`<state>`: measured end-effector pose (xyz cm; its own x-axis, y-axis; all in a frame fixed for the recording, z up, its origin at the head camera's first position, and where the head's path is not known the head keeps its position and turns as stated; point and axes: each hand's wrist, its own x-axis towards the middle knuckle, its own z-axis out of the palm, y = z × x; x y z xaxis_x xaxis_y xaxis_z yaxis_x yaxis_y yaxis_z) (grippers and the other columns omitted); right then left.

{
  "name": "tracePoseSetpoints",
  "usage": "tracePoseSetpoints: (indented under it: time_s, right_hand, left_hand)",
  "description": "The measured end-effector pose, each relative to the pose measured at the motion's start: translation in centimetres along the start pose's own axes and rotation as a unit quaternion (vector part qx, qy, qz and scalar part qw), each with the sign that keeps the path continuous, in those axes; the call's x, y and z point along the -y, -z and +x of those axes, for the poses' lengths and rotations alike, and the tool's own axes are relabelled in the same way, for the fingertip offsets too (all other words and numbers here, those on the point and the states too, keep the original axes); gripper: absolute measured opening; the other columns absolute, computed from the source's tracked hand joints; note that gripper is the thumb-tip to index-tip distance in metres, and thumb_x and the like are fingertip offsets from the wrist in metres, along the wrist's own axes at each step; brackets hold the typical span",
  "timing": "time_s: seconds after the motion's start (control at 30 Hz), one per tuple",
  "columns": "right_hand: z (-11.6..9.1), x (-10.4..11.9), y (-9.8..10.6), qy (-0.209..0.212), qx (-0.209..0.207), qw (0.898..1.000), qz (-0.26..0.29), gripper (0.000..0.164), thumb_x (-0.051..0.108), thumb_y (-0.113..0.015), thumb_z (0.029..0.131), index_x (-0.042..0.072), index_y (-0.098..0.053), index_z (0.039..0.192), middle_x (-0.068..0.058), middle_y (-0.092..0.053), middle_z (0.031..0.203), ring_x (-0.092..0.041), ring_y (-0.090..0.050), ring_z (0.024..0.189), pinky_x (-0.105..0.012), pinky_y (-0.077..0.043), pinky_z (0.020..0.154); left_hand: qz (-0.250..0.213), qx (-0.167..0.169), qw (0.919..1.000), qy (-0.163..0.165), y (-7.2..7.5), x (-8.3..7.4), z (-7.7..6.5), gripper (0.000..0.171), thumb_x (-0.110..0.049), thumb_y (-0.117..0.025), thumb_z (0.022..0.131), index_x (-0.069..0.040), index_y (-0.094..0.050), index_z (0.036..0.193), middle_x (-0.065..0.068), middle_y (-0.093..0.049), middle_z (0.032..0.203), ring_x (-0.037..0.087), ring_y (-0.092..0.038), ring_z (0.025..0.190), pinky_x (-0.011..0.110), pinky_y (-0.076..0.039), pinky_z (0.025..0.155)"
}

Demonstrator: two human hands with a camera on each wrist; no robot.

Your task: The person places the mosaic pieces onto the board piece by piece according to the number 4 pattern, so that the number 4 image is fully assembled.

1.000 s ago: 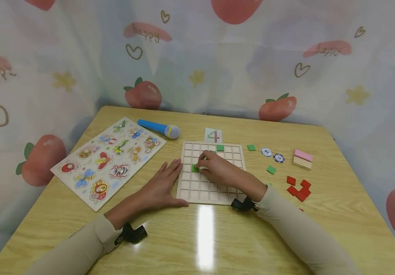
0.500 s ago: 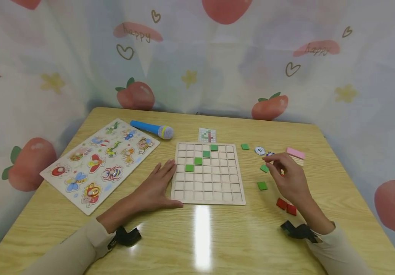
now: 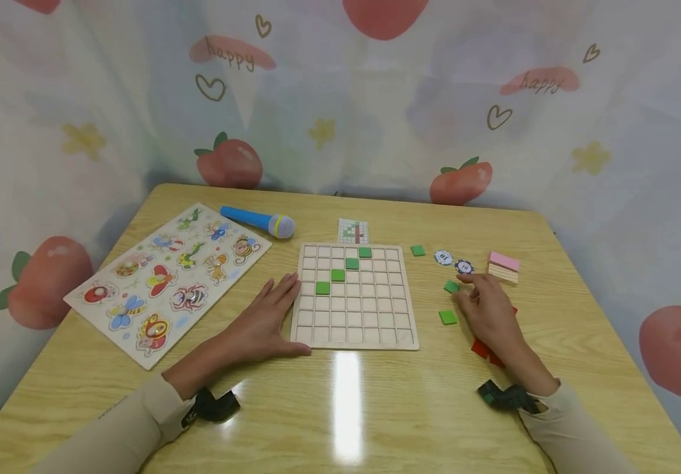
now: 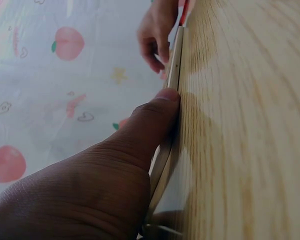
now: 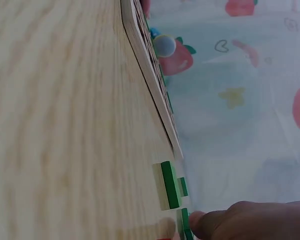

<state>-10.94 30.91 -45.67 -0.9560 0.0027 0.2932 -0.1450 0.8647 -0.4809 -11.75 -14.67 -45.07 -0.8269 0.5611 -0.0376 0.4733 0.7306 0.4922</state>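
A square wooden grid board [image 3: 354, 329] lies mid-table with several green tiles [image 3: 337, 275] set diagonally in its cells. Along its left side my left hand [image 3: 260, 322] rests, fingers extended, the thumb on the near corner; the left wrist view shows the thumb [image 4: 157, 107] against the board's edge. To the right of the board, my right hand [image 3: 487, 313] is low over the table, thumb and index fingertips at the edge of a loose green tile [image 3: 451, 286]. I cannot tell if they pinch it. Another green tile [image 3: 448, 317] lies just nearer.
Red tiles [image 3: 482, 349] lie partly hidden under the right hand. Two poker chips [image 3: 443, 257], a green tile [image 3: 418, 251] and a pink-topped block stack [image 3: 503, 266] stand farther back. A pattern card [image 3: 353, 231], blue toy microphone [image 3: 257, 220] and insect puzzle [image 3: 168, 283] surround the board.
My right hand has left the board, where a green tile now sits, moved right, and lowered to a loose green tile. My left hand stays at the board's edge. The view has shifted slightly.
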Motion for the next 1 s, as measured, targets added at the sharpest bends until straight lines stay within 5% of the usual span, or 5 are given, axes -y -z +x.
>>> tracePoseSetpoints:
  time_s: [0.77, 1.0]
  right_hand:
    - [0.8, 1.3, 0.3, 0.015, 0.035, 0.999, -0.027, 0.027, 0.010, -0.072, 0.100, 0.001, -0.074, 0.125, -0.024, -0.065, 0.116, -0.028, -0.058, 0.084, -0.032, -0.045, 0.068]
    - [0.9, 5.5, 0.9, 0.101, 0.064, 0.993, 0.016, 0.025, 0.009, -0.078, 0.098, 0.011, -0.073, 0.122, -0.012, -0.068, 0.115, -0.019, -0.052, 0.087, -0.027, -0.044, 0.067]
  left_hand:
    - [0.000, 0.000, 1.0000, 0.005, 0.2, 0.0, -0.2, 0.135, -0.070, -0.086, 0.077, -0.004, -0.016, 0.171, 0.012, -0.008, 0.182, 0.033, -0.010, 0.170, 0.058, -0.009, 0.139]
    - [0.012, 0.002, 0.9999, -0.003, 0.0, -0.1, 0.0, 0.134, -0.071, -0.085, 0.078, -0.003, -0.017, 0.171, 0.014, -0.009, 0.182, 0.032, -0.011, 0.169, 0.055, -0.006, 0.140]
